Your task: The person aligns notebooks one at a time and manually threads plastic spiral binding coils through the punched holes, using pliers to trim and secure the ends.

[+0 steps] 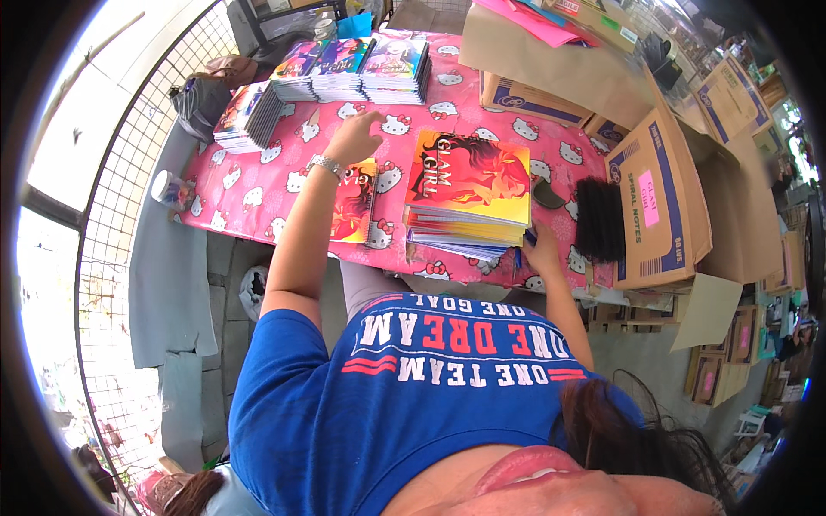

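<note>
My left hand point(356, 138) is above the table with thumb and fingers apart, and nothing shows in it. Beneath that wrist lies a spiral notebook point(354, 211) with a yellow and red cover, partly covered by my forearm. To its right stands a thick stack of similar notebooks point(471, 176), their edges fanned slightly toward me. My right hand point(542, 251) is at the stack's near right corner, its fingers curled. A slim dark blue thing shows by those fingers, too small to name.
Piles of notebooks point(394, 73) stand at the far left of the pink patterned tablecloth point(249, 185). An open carton point(658, 202) is at the right, beside black bristly material point(598, 219). A white tub point(170, 189) sits at the left edge. More cartons point(538, 105) stand behind.
</note>
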A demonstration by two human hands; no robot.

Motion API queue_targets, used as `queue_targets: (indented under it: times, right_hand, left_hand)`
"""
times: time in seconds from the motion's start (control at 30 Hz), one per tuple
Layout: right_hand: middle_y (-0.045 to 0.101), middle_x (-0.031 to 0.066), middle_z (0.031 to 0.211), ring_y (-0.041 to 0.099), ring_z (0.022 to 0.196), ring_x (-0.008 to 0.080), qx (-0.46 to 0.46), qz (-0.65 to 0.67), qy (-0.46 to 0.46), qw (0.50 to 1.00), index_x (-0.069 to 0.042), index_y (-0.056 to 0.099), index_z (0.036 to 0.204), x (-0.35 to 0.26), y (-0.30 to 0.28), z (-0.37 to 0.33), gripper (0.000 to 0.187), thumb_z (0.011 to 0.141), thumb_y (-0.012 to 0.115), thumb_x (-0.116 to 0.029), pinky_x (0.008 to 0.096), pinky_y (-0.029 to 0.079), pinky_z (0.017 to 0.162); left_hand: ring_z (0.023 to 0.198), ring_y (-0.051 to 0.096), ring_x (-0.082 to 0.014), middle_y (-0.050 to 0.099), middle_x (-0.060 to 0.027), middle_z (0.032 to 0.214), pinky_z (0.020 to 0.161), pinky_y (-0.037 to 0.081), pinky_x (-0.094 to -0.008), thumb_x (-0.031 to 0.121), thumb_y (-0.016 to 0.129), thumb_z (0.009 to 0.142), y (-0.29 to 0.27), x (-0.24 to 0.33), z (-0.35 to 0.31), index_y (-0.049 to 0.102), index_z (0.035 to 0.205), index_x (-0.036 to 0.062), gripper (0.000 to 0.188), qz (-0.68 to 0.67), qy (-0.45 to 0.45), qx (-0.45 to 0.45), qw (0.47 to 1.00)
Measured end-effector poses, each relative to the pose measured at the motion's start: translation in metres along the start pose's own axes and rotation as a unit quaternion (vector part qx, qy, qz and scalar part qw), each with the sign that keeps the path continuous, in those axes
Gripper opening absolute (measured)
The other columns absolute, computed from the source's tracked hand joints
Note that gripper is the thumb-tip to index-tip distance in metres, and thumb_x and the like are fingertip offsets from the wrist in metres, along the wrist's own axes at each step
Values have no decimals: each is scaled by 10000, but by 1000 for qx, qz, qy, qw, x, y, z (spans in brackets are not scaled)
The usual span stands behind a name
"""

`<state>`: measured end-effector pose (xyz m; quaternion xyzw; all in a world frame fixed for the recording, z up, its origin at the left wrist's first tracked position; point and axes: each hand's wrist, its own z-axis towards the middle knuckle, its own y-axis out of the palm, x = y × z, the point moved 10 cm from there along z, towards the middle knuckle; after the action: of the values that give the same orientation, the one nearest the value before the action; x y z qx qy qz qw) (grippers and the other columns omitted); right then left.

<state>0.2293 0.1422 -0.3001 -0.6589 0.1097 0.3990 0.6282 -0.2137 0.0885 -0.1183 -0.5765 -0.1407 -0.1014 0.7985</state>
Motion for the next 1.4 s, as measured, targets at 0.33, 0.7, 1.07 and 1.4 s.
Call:
queue_targets:
  times: [0.33,0.7,1.07,1.4]
  right_hand:
    - [599,97,1082,594,1016,269,158,-478,102,858,-73,639,1026,68,-94,57,263,867,677,-279,421,502,829]
    - [636,190,1074,633,1041,355,92,-293,120,944,-68,658,1025,64,-114,83,203,826,625,-87,453,542,861]
    - [595,198,1239,567,1188,368,71,-248,76,963,-147,690,1204,16,-161,124,363,910,489,-223,463,462,1010]
    - [653,84,1100,612,1016,157,63,228,-189,953,-44,681,1153,-192,-187,75,233,946,574,-34,286,481,883]
  left_hand:
    - [986,656,-341,701,-174,1040,890,514,-397,137,674,843,76,188,60,704,1091,8,282,-69,190,-178,963]
    - [840,683,-248,703,-121,864,785,525,-377,40,788,711,99,153,86,685,969,35,278,-217,47,-241,945]
    - [828,695,-265,716,-124,890,788,546,-368,84,820,682,77,155,90,721,919,51,259,-105,107,-157,976]
    - [788,683,-222,704,-122,879,712,521,-340,-82,610,789,-57,212,62,616,1040,2,265,-186,174,-112,961]
